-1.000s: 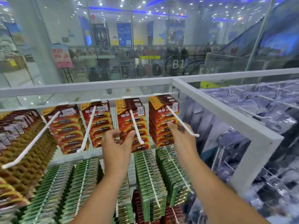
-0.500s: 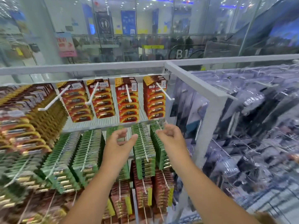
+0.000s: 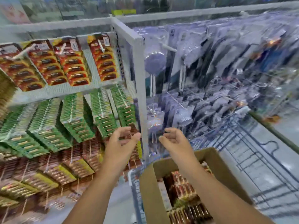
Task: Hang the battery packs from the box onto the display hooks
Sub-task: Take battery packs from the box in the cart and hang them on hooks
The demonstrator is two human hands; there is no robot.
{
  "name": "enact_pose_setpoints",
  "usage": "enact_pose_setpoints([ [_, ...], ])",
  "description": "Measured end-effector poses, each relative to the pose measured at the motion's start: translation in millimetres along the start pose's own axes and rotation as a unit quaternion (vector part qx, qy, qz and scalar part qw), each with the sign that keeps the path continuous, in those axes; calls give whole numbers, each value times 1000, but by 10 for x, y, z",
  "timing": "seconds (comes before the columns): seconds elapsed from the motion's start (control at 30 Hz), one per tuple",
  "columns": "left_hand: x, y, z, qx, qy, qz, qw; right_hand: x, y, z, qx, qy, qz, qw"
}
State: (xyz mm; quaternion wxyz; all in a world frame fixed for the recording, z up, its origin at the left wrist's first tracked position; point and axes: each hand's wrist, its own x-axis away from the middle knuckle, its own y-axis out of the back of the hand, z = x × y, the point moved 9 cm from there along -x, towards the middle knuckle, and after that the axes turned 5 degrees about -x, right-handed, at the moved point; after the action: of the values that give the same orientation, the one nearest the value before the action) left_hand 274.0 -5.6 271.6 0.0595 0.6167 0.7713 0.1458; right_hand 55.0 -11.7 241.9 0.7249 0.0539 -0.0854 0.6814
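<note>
Both the left hand (image 3: 120, 143) and the right hand (image 3: 174, 139) hover empty (fingers loosely curled) above the cardboard box (image 3: 150, 191) of battery packs (image 3: 182, 193).

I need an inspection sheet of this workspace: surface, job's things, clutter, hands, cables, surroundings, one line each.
Surface: white metal display rack with hooks.
Job's things: open brown cardboard box of red battery packs at lower right; red-and-yellow battery packs hang on the top row.
Clutter: green battery packs and brown packs hang on the lower rows.
Hands: left hand and right hand empty, fingers loosely curled.
Cables: nothing seen.
Surroundings: clear plastic packages hang to the right; picture blurred.
</note>
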Motion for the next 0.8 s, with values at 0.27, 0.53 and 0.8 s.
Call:
enact_pose_setpoints([
  [0.27,-17,-1208,456,-20,27,152,988,127,1110,-599,67,-65,-141,986],
  [0.53,-170,-2203,1253,-154,34,259,953,156,1967,-1481,115,-155,-257,947],
  [0.8,-209,-2946,2075,-254,54,241,935,-201,2637,-2414,172,-221,-246,928],
])
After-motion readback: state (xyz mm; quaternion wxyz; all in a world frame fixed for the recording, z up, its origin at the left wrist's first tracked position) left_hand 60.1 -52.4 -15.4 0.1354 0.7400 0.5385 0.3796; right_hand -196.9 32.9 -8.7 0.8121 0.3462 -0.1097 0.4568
